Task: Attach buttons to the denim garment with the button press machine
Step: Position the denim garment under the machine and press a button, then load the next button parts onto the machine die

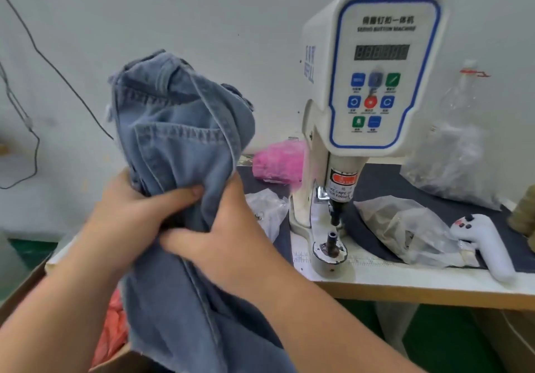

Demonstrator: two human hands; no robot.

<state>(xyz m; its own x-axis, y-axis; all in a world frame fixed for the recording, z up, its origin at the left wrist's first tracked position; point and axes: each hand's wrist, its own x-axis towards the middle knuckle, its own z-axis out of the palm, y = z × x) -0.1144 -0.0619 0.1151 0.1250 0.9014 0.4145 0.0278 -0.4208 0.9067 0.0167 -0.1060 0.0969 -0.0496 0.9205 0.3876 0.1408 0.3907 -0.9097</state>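
Both hands are gripping the bunched, stitched denim garment (179,141), left hand (136,213) and right hand (228,233) curling into soft folds, lifting it left of the glossy white button press machine (373,83) on the table (405,283).

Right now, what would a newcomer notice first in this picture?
First the crumpled blue denim garment, gripped by the left hand and the right hand at centre left. Next the tall white button press machine on the table to the right, and the pink plastic bag behind.

bunched blue denim garment (179,146), white button press machine (373,83)
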